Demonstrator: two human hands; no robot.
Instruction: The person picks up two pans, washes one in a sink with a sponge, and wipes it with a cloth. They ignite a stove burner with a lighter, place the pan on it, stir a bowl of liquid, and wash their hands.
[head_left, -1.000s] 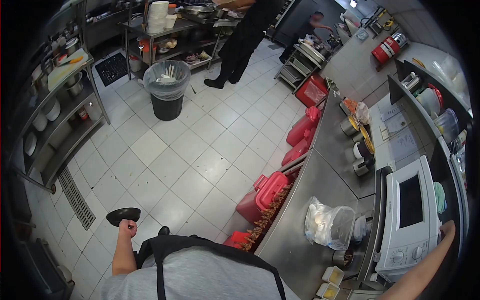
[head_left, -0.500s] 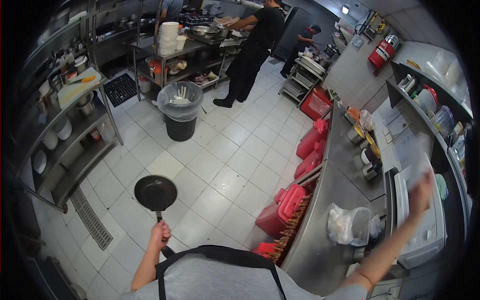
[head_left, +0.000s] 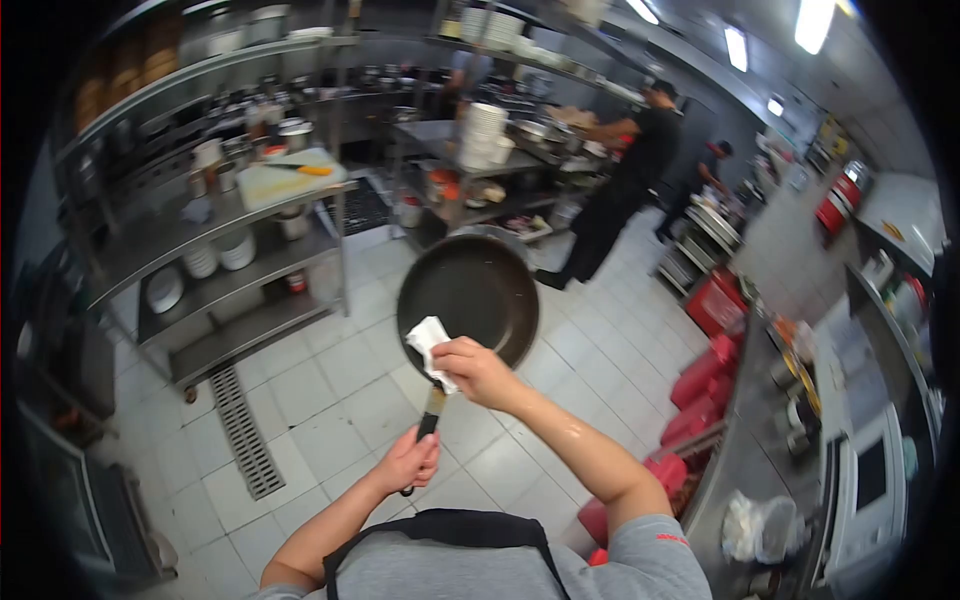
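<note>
A dark frying pan [head_left: 468,295] is held out in front of me, its cooking surface facing me. My left hand [head_left: 407,461] is wrapped round the pan's black handle. Between the fingers of my right hand [head_left: 476,372] is a crumpled white paper towel [head_left: 430,345], which lies over the near rim of the pan where the handle joins it. The pan's inside looks dark and bare.
A steel shelf unit [head_left: 215,240] at left carries a cutting board [head_left: 290,180] with an orange-handled knife [head_left: 300,168]. Two co-workers in dark clothes stand further back. On the right runs a steel counter [head_left: 735,430] with red containers [head_left: 690,400] beside it. A floor drain [head_left: 245,430] lies at left.
My right hand has come from the right-hand counter to the pan with the white paper towel. My left hand has raised the pan closer. The view has swung left.
</note>
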